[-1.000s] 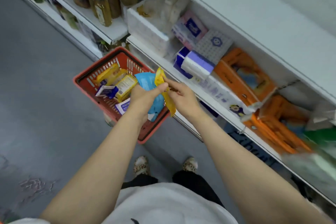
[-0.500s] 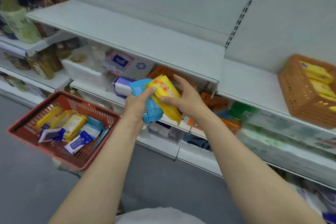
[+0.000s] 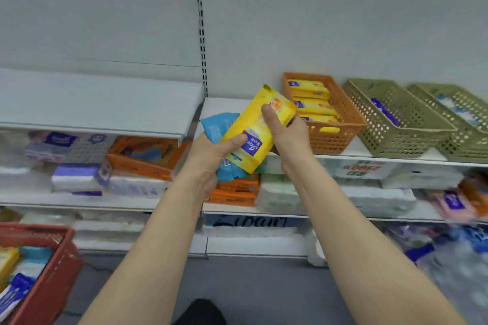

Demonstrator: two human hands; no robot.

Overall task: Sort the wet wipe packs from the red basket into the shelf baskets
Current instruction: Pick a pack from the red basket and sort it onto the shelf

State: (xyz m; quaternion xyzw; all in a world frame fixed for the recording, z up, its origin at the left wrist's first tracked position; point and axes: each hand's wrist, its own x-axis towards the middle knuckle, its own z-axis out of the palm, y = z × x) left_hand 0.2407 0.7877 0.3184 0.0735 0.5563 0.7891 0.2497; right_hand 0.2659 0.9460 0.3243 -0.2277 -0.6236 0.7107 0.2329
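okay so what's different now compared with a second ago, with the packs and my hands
Both hands lifted the yellow pack and blue pack from over the red basket up to the shelf, close to the orange basket that holds matching yellow packs. The right hand now grips the yellow pack's top. Unchanged: the left hand holds both packs; neither is released.

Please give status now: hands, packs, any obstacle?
Both hands grip yellow pack; left also holds blue pack. Orange basket just right, holding yellow packs. Nothing between.
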